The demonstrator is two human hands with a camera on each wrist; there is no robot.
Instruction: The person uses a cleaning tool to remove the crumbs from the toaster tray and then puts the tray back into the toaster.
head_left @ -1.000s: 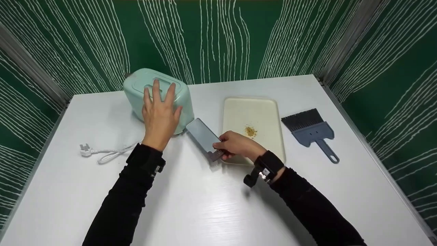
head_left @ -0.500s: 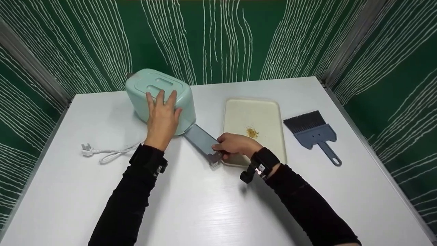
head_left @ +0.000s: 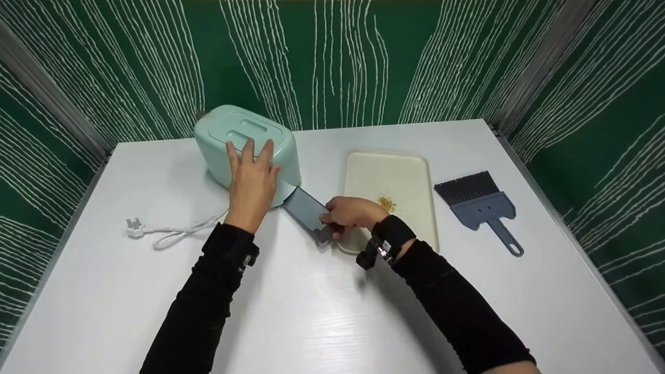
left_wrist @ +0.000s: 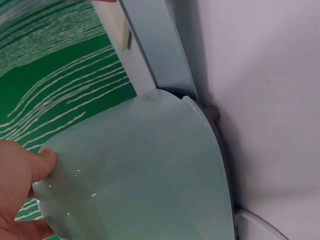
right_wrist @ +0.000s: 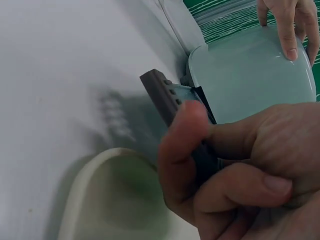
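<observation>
A mint-green toaster [head_left: 248,166] stands at the back left, two recessed slots in its top. My left hand [head_left: 252,189] rests on it, fingers spread over the near top edge. The thumb [left_wrist: 44,162] lies against the side in the left wrist view. From the toaster's lower right end sticks out a flat grey crumb tray [head_left: 305,209], its inner part hidden inside the housing. My right hand [head_left: 353,213] pinches the tray's dark outer end between thumb and fingers. That ridged dark end [right_wrist: 161,95] shows close up in the right wrist view.
A cream serving tray [head_left: 387,169] lies right of centre, with a small heap of brown crumbs [head_left: 385,202] on it. Farther right lies a blue-grey brush [head_left: 483,202] with black bristles. The toaster's white cord and plug [head_left: 136,228] lie at the left.
The crumb tray's far end has gone from beside the toaster to inside it, and less of the tray shows. My left fingers have drawn back toward the near top edge.
</observation>
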